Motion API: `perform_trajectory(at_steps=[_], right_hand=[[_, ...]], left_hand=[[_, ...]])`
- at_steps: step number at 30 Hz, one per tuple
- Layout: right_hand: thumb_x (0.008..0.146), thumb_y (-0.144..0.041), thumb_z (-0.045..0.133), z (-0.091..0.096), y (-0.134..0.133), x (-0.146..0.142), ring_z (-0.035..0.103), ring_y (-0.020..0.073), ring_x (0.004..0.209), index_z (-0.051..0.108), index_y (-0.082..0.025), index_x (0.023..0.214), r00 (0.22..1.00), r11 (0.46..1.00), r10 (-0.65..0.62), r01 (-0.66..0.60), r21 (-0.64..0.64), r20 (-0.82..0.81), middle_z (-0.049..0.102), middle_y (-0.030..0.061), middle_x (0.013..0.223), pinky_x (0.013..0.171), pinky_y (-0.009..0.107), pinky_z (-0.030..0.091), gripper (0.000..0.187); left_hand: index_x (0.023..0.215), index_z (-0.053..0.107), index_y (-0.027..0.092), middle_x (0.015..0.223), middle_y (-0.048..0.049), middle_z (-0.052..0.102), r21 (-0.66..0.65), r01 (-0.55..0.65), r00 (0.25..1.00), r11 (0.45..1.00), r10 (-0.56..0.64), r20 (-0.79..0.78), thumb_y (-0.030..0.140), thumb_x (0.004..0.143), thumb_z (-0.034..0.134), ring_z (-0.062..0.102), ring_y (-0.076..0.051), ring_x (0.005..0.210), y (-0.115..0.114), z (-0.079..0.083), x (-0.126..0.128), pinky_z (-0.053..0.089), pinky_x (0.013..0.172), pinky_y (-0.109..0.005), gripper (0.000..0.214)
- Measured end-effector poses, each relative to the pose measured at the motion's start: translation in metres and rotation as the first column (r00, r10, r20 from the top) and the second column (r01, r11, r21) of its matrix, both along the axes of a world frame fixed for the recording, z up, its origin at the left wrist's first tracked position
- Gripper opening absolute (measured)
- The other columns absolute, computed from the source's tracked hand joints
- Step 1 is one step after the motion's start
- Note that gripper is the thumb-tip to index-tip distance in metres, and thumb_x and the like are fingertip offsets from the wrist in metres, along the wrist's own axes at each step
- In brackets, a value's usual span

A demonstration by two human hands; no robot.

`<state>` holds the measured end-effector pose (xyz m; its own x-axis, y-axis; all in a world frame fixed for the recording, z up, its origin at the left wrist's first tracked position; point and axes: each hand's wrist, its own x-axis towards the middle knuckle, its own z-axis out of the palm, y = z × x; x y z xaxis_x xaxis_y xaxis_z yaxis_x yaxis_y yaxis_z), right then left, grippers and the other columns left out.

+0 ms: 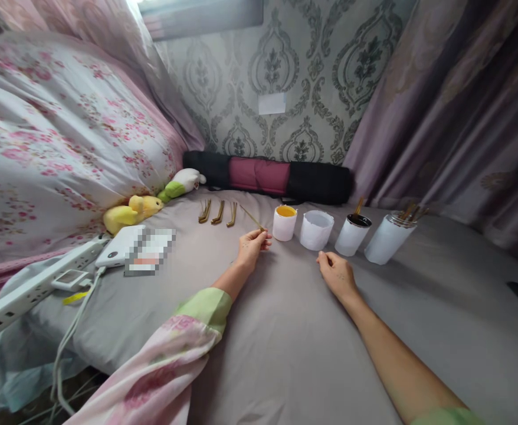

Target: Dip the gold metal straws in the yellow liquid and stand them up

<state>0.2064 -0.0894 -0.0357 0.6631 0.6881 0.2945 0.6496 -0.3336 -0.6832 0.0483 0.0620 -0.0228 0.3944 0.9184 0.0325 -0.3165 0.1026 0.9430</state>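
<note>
My left hand (251, 245) pinches one end of a thin brown rod (251, 216), which points up and away to the left. Just past these fingers stands a white-wrapped cup with yellow inside (284, 227). My right hand (337, 274) is closed, fingers curled, in front of a wider white container (315, 235); whatever its fingers may hold is hidden. To the left on the sheet lie three small bundles of bent brown rods: one bundle (205, 213), a second bundle (217, 214) and a third bundle (232, 215).
Right of the white container stand a dark-lined cup (351, 239) with brown sticks and a taller wrapped jar (385, 243) holding several more. A power strip (24, 290), white device (120, 245) and plush toys (130, 214) lie left. A black-and-maroon roll (259, 176) borders the back.
</note>
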Motion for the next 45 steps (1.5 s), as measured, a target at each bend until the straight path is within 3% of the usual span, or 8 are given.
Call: perform_trajectory(at_steps=[11, 19, 34, 41, 45], right_hand=[[0.078, -0.049, 0.037, 0.001, -0.001, -0.001, 0.049, 0.013, 0.05, 0.061, -0.016, 0.067, 0.999, 0.998, 0.021, -0.019, 0.052, -0.031, 0.059, 0.0039, 0.057, 0.049, 0.023, 0.032, 0.042], [0.079, -0.05, 0.037, 0.003, -0.003, -0.002, 0.049, 0.013, 0.05, 0.061, -0.016, 0.068, 0.998, 0.995, 0.04, -0.035, 0.09, -0.047, 0.057, 0.0038, 0.056, 0.049, 0.023, 0.034, 0.043], [0.078, -0.057, 0.035, 0.003, -0.004, -0.003, 0.046, 0.0109, 0.045, 0.059, -0.015, 0.072, 0.985, 0.98, 0.112, -0.087, 0.18, -0.132, 0.053, 0.002, 0.053, 0.045, 0.022, 0.035, 0.049], [0.078, -0.058, 0.036, 0.003, -0.004, -0.005, 0.046, 0.0102, 0.045, 0.06, -0.014, 0.077, 0.976, 0.973, 0.145, -0.112, 0.201, -0.163, 0.054, 0.0032, 0.058, 0.042, 0.02, 0.035, 0.05], [0.078, -0.057, 0.038, 0.005, -0.004, -0.007, 0.044, 0.009, 0.043, 0.06, -0.014, 0.079, 0.965, 0.967, 0.171, -0.126, 0.221, -0.198, 0.054, 0.0023, 0.059, 0.041, 0.02, 0.034, 0.048]], left_hand=[[0.088, 0.065, 0.011, 0.073, -0.0057, 0.064, 0.301, -0.013, 0.99, 0.954, 0.055, -0.133, 0.035, 0.071, 0.056, 0.055, -0.009, 0.05, -0.017, -0.001, -0.004, 0.035, 0.04, -0.017, 0.03], [0.091, 0.066, 0.013, 0.07, -0.0032, 0.063, 0.464, -0.031, 0.974, 0.885, 0.132, -0.186, 0.03, 0.075, 0.053, 0.053, -0.008, 0.052, -0.023, -0.002, -0.003, 0.044, 0.053, -0.02, 0.027], [0.095, 0.065, 0.021, 0.075, -0.0032, 0.063, 0.806, 0.127, 0.857, 0.579, 0.346, -0.383, 0.028, 0.083, 0.044, 0.054, -0.012, 0.064, -0.027, -0.008, -0.006, 0.041, 0.062, -0.021, 0.026], [0.098, 0.063, 0.023, 0.087, -0.0051, 0.064, 0.834, 0.193, 0.822, 0.516, 0.379, -0.425, 0.027, 0.084, 0.042, 0.057, -0.015, 0.078, -0.031, -0.006, -0.008, 0.041, 0.072, -0.024, 0.025], [0.098, 0.062, 0.022, 0.087, -0.0052, 0.063, 0.863, 0.231, 0.79, 0.449, 0.432, -0.436, 0.026, 0.085, 0.041, 0.057, -0.014, 0.082, -0.032, -0.007, -0.009, 0.041, 0.074, -0.024, 0.025]])
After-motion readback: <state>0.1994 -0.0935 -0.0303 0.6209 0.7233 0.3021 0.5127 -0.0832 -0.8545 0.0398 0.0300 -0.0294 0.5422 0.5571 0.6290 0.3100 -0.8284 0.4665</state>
